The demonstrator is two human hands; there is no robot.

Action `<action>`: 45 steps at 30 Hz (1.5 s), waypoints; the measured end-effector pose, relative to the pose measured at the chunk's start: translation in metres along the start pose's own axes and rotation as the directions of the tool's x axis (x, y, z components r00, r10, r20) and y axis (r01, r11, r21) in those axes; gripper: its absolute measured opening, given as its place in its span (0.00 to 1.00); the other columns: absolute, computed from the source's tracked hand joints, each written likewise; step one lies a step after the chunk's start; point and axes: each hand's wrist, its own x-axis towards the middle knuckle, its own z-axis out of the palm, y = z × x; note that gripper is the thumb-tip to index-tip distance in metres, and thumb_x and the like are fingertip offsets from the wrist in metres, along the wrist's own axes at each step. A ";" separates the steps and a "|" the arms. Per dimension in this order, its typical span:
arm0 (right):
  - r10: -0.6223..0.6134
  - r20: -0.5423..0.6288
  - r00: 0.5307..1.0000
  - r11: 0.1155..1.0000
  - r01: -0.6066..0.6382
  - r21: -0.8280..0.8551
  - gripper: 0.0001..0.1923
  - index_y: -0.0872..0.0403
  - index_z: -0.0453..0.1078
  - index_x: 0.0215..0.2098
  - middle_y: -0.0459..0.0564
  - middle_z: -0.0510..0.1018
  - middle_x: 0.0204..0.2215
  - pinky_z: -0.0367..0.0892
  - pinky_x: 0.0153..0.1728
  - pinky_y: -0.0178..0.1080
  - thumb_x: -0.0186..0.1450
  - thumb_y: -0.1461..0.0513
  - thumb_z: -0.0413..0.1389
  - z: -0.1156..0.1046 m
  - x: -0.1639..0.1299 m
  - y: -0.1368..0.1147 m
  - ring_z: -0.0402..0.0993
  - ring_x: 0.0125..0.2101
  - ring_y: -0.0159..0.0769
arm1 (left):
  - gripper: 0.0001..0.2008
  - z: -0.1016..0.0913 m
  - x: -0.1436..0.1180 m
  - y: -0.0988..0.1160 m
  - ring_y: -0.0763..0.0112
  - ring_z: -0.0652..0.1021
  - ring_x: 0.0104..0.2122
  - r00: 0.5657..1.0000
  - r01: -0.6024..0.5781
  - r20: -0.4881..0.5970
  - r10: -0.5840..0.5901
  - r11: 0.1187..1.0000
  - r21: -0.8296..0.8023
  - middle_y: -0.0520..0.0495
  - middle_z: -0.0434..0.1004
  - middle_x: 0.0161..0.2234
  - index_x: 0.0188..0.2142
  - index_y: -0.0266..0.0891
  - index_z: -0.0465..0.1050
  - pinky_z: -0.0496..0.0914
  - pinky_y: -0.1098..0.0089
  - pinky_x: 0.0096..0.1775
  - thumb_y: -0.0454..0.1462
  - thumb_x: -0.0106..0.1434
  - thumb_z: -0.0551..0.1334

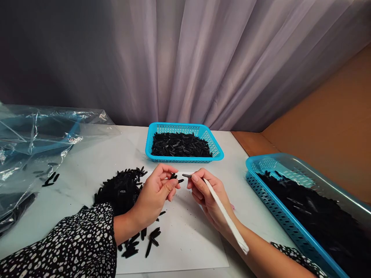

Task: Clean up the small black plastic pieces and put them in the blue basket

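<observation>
My left hand [158, 187] is closed, with small black pieces [174, 176] pinched between thumb and fingers. One slim end points right. My right hand [207, 193] grips a thin tool [224, 214] with a long, white-wrapped handle and a narrow dark metal tip. That tip points left, close to the held pieces; whether they touch I cannot tell. Beneath both hands lies a white board [191, 247] with dark specks on it. A heap of slender black pieces [118, 189] rises behind my left wrist, and several loose ones [152, 239] lie nearer me.
A blue basket [185, 159] of black pieces stands at the back. Another blue basket [278, 210], heaped with them, sits at right beside a brown cardboard panel [327, 127]. Clear plastic sheeting [31, 139] covers the left side. A grey curtain [174, 65] hangs behind.
</observation>
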 end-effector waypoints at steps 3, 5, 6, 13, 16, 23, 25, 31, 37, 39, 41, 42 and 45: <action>0.013 0.024 1.000 0.996 -0.015 0.083 0.15 0.54 0.69 0.26 0.42 0.68 0.19 0.40 0.15 0.30 0.60 0.52 0.62 -0.001 0.001 -0.001 0.47 0.17 0.25 | 0.08 -0.001 0.000 0.000 0.73 0.72 0.25 1.000 -0.022 0.002 0.022 1.000 0.014 0.57 0.67 0.22 0.39 0.41 0.67 0.63 0.71 0.29 0.40 0.62 0.62; 0.012 0.051 0.999 0.988 -0.020 0.153 0.13 0.53 0.69 0.28 0.45 0.73 0.23 0.39 0.14 0.30 0.60 0.52 0.60 -0.002 0.001 -0.002 0.48 0.17 0.26 | 0.07 -0.001 0.000 -0.001 0.72 0.73 0.27 0.999 -0.034 0.009 0.034 0.999 0.023 0.57 0.67 0.21 0.39 0.41 0.67 0.65 0.70 0.31 0.40 0.63 0.62; 0.013 0.059 0.998 0.986 -0.023 0.167 0.13 0.53 0.70 0.29 0.46 0.75 0.25 0.39 0.13 0.30 0.60 0.51 0.60 -0.003 0.002 -0.003 0.49 0.17 0.26 | 0.07 -0.001 0.000 -0.001 0.72 0.73 0.27 0.999 -0.035 0.013 0.035 0.999 0.025 0.57 0.67 0.22 0.39 0.41 0.67 0.65 0.70 0.32 0.40 0.63 0.62; -0.040 0.111 0.993 0.989 0.055 -0.138 0.16 0.54 0.77 0.38 0.42 0.69 0.21 0.44 0.15 0.32 0.59 0.51 0.65 -0.007 0.002 0.007 0.49 0.16 0.24 | 0.07 -0.003 -0.001 -0.003 0.77 0.69 0.23 0.998 -0.038 0.058 0.037 0.999 0.016 0.57 0.70 0.25 0.41 0.41 0.67 0.62 0.72 0.28 0.39 0.64 0.62; -0.049 0.100 0.994 0.986 0.064 -0.151 0.15 0.53 0.78 0.36 0.43 0.70 0.21 0.45 0.16 0.32 0.59 0.51 0.65 -0.010 0.004 0.014 0.50 0.16 0.23 | 0.07 -0.004 -0.001 -0.003 0.76 0.70 0.24 0.998 -0.024 0.065 0.024 1.000 0.006 0.56 0.69 0.25 0.41 0.41 0.67 0.62 0.72 0.29 0.39 0.65 0.61; -0.030 0.058 0.998 0.997 0.034 -0.069 0.16 0.54 0.78 0.35 0.43 0.72 0.22 0.43 0.16 0.33 0.57 0.50 0.67 -0.010 0.007 0.013 0.48 0.15 0.22 | 0.10 -0.004 0.001 -0.003 0.78 0.67 0.25 0.998 0.026 0.050 -0.023 0.998 -0.059 0.53 0.70 0.33 0.46 0.40 0.68 0.62 0.71 0.31 0.37 0.65 0.58; -0.015 0.039 0.999 0.999 0.017 -0.044 0.16 0.54 0.78 0.34 0.43 0.71 0.21 0.42 0.16 0.33 0.56 0.50 0.68 -0.007 0.006 0.009 0.47 0.15 0.21 | 0.12 -0.003 0.001 -0.002 0.77 0.67 0.26 0.999 0.025 0.047 -0.023 0.999 -0.043 0.53 0.69 0.32 0.48 0.39 0.68 0.62 0.71 0.32 0.36 0.65 0.57; 0.025 -0.013 1.000 0.999 -0.024 0.048 0.18 0.55 0.74 0.28 0.41 0.69 0.19 0.40 0.17 0.32 0.53 0.50 0.69 0.001 0.002 -0.001 0.45 0.15 0.21 | 0.06 -0.002 0.001 -0.002 0.78 0.66 0.23 0.997 -0.003 0.072 0.004 1.000 -0.008 0.52 0.74 0.31 0.43 0.39 0.65 0.61 0.72 0.30 0.36 0.66 0.57; 0.056 -0.002 0.998 0.992 -0.055 0.115 0.20 0.56 0.69 0.23 0.43 0.71 0.21 0.39 0.16 0.31 0.54 0.50 0.69 0.002 0.000 -0.004 0.43 0.16 0.20 | 0.07 -0.004 0.000 -0.006 0.81 0.63 0.20 0.991 0.017 0.131 -0.011 0.999 -0.044 0.53 0.78 0.30 0.42 0.41 0.62 0.58 0.73 0.26 0.38 0.67 0.60; 0.061 -0.002 0.998 0.991 -0.060 0.123 0.20 0.56 0.69 0.23 0.42 0.71 0.21 0.39 0.16 0.31 0.54 0.50 0.69 0.002 0.000 -0.004 0.43 0.16 0.19 | 0.09 -0.003 0.000 -0.006 0.82 0.63 0.19 0.989 0.032 0.146 -0.022 0.997 -0.067 0.53 0.78 0.29 0.41 0.41 0.61 0.57 0.74 0.25 0.39 0.66 0.61; 0.067 0.000 0.998 0.990 -0.066 0.123 0.20 0.56 0.70 0.24 0.42 0.70 0.20 0.39 0.17 0.31 0.54 0.50 0.69 0.002 0.000 -0.004 0.43 0.16 0.19 | 0.10 -0.003 0.000 -0.006 0.82 0.62 0.18 0.987 0.043 0.161 -0.029 0.996 -0.080 0.53 0.78 0.28 0.41 0.41 0.61 0.56 0.74 0.24 0.40 0.66 0.62; 0.068 0.003 0.998 0.990 -0.068 0.121 0.20 0.56 0.70 0.24 0.42 0.70 0.20 0.39 0.17 0.31 0.54 0.50 0.69 0.002 0.000 -0.003 0.43 0.16 0.19 | 0.10 -0.003 0.000 -0.005 0.82 0.62 0.18 0.986 0.045 0.166 -0.030 0.996 -0.083 0.53 0.78 0.28 0.41 0.41 0.61 0.56 0.74 0.24 0.40 0.66 0.62; 0.054 0.015 0.998 0.990 -0.056 0.126 0.18 0.56 0.69 0.24 0.42 0.71 0.21 0.39 0.16 0.31 0.57 0.51 0.66 0.000 0.000 -0.002 0.43 0.16 0.19 | 0.10 -0.003 0.000 -0.005 0.82 0.62 0.18 0.985 0.051 0.167 -0.037 0.995 -0.081 0.53 0.78 0.28 0.41 0.41 0.61 0.55 0.74 0.24 0.40 0.66 0.62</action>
